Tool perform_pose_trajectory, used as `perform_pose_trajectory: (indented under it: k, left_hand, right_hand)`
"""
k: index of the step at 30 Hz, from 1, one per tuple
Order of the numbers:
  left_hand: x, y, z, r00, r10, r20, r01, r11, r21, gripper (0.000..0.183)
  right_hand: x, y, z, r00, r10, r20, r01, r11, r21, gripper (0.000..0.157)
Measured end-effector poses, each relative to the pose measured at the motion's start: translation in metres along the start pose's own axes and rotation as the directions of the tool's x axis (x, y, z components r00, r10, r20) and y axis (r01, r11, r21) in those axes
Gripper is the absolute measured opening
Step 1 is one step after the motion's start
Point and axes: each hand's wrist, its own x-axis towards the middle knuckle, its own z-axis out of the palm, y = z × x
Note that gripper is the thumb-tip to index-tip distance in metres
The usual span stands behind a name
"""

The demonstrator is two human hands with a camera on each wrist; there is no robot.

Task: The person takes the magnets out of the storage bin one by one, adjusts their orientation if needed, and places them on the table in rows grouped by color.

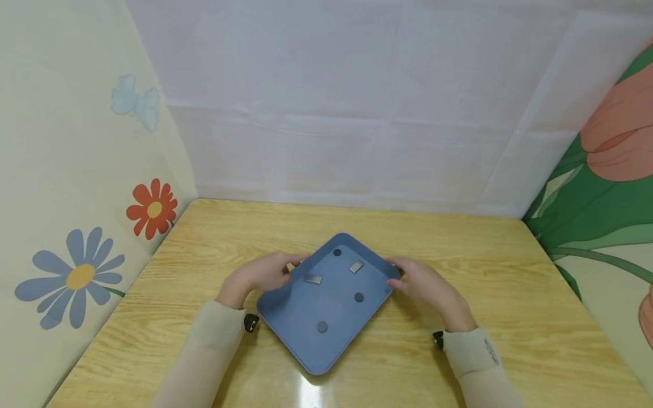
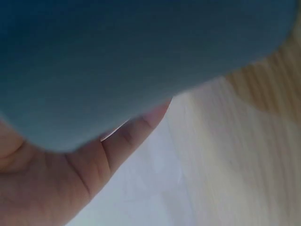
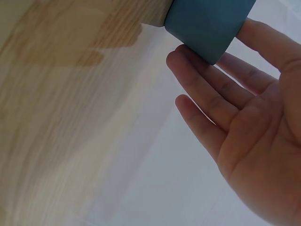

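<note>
A blue rectangular tray (image 1: 336,309), turned so a corner points toward me, is held between both hands in the head view. On its left long side, my left hand (image 1: 262,272) grips the rim. My right hand (image 1: 425,283) pinches the right corner, thumb at the rim and the other fingers on the outer wall. Inside lie two small silvery rectangular pieces (image 1: 356,266) and three small dark grey discs (image 1: 359,297), spread apart. The left wrist view shows the tray's outer wall (image 2: 141,52) covering part of the left fingers. Extended fingers (image 3: 207,96) meet the tray corner in the right wrist view.
Beneath is a wood-grain table (image 1: 459,243). A white sheet (image 1: 326,113) hangs behind it. Panels printed with flowers stand on both sides, one with a red flower (image 1: 153,209). Each wrist wears a small black camera (image 1: 251,322) by a pale sleeve.
</note>
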Motion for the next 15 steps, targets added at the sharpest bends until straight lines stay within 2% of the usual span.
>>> perform_pose_trajectory:
  k: [15]
  left_hand:
    - [0.024, -0.003, -0.004, 1.000, 0.006, 0.004, -0.006, 1.000, 0.022, 0.066]
  right_hand:
    - [-0.001, 0.002, -0.001, 1.000, 0.009, -0.002, -0.009, 1.000, -0.005, 0.059]
